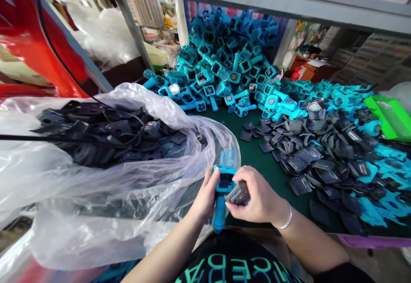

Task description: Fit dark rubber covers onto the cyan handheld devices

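Observation:
My left hand [207, 193] is closed around a turquoise plastic toy body [219, 214], which has a handle pointing down toward me and a square dark opening. A clear pale-blue cap [227, 157] tops it. In my right hand [258, 195], thumb and fingers grip several dark grey plastic covers [238, 194], stacked together. These covers are beside the toy's square opening; whether they touch it I cannot tell. My fingertips hide part of the toy's side.
Turquoise toy bodies [234, 60] are heaped at the back. Dark square covers [298, 163] and flat turquoise parts [391, 167] lie right, by a green tray [390, 116]. Clear plastic sheeting [112, 189] surrounds dark parts [96, 133] at left. A metal beam [257, 0] crosses above.

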Demonstrator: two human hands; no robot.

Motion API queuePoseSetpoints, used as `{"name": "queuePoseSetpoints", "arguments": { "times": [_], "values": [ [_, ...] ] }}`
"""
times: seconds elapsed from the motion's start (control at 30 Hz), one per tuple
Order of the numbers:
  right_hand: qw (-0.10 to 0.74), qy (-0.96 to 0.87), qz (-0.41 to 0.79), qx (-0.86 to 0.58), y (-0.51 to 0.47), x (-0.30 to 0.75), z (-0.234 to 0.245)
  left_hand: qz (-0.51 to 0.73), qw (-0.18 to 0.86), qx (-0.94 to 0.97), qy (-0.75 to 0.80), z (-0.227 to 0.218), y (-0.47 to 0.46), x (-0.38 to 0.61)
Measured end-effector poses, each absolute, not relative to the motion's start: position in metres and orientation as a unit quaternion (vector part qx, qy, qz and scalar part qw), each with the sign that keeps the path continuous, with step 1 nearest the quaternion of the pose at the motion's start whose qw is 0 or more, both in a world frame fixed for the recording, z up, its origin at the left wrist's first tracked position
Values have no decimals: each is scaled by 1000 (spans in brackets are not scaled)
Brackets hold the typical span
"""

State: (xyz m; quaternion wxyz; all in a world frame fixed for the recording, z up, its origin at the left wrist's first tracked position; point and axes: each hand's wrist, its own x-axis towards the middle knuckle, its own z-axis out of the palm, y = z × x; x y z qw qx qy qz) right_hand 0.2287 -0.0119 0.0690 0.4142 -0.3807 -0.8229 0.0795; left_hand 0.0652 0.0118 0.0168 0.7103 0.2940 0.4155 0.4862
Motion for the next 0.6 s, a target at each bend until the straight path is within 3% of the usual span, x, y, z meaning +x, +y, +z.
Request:
{"name": "queuePoseSetpoints", "arguments": {
  "times": [0.2,0.4,0.53,0.6],
  "values": [
    [322,-883,93,-329,2,229,68,462,677,401,410,17,5,68],
    [322,-879,137,-323,5,236,66,441,622,499,412,30,-1,62],
    [418,-821,103,-375,-4,238,55,484,655,413,409,31,-8,63],
    [486,-747,195,-410,-12,234,44,515,679,373,367,31,-10,64]
  ]
}}
